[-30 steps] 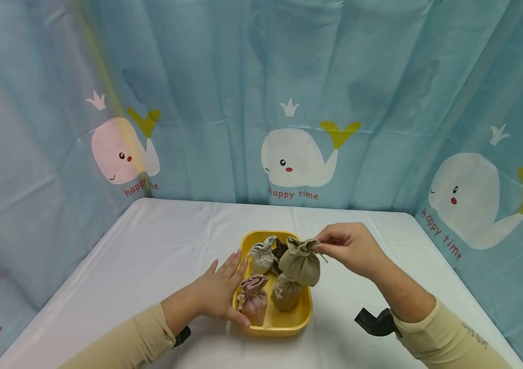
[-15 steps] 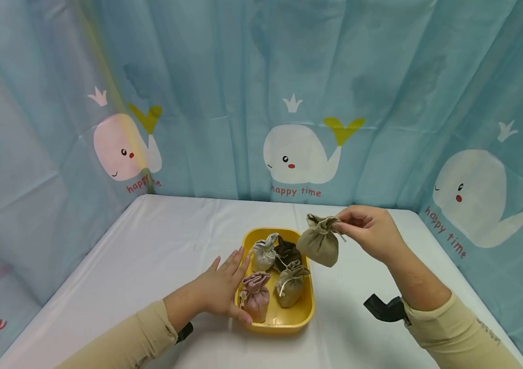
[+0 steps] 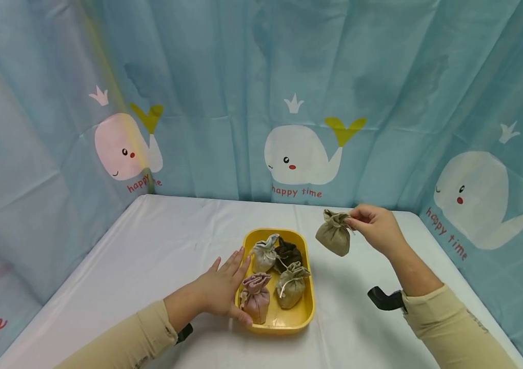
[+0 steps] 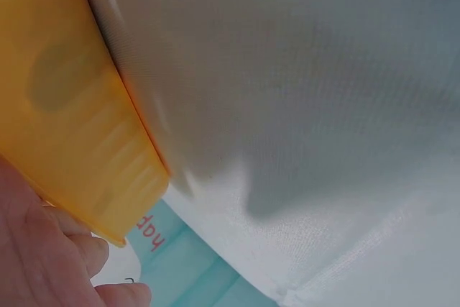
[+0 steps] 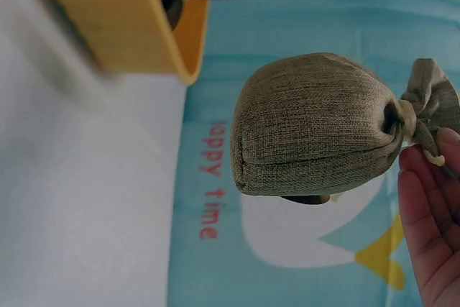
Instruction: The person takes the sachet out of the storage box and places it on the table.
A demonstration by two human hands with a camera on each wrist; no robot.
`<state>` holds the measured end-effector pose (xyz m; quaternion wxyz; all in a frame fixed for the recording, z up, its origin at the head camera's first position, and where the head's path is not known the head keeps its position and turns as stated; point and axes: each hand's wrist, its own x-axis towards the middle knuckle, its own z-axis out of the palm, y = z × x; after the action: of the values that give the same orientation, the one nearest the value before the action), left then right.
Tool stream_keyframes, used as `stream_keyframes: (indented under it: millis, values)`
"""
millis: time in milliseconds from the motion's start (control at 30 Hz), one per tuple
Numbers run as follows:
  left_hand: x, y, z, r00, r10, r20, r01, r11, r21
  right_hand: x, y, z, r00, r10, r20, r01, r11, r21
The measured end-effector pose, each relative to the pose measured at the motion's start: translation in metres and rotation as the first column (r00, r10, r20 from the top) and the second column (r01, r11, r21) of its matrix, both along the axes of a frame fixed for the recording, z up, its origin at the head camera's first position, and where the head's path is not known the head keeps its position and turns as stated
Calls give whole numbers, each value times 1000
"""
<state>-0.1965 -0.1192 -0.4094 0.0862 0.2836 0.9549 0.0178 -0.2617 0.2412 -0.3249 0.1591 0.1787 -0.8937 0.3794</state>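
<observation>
My right hand (image 3: 377, 228) pinches the gathered neck of an olive-green drawstring pouch (image 3: 334, 236), holding it in the air right of the yellow tray (image 3: 284, 328). In the right wrist view the pouch (image 5: 313, 127) looks full, its neck tied with cord. My left hand (image 3: 220, 289) lies with straight fingers against the tray's left rim. Inside the tray stand a pink pouch (image 3: 257, 302) at front left, a khaki pouch (image 3: 291, 289) at front right, a pale grey pouch (image 3: 264, 256) at back left and a dark brown pouch (image 3: 286, 251) at back right.
A white cloth covers the table (image 3: 174, 236). Blue curtains (image 3: 206, 143) printed with whales enclose its back and sides. A black strap (image 3: 385, 299) sticks out at the right wrist.
My right hand has lifted the olive-green pouch out from over the tray and carried it to the right, uncovering the dark brown and khaki pouches. The left hand stays at the rim.
</observation>
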Motion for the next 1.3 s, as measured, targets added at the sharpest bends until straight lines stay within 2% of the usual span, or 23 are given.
stream_keyframes:
  millis: [233, 400, 1067, 1300]
  values:
    - [1, 0, -1, 1000, -3, 2, 3, 1000, 2, -15, 13, -25, 992, -76, 97, 71, 996, 53]
    - [2, 0, -3, 1000, -13, 1, 13, 1000, -2, -22, 18, -39, 986, -93, 137, 82, 993, 83]
    - [0, 1, -5, 1000, -11, 7, 11, 1000, -5, -34, 31, -71, 966, -154, 209, 133, 985, 114]
    - [0, 1, 0, 1000, -5, 18, 5, 1000, -9, -40, 32, -78, 959, -168, 230, 144, 983, 116]
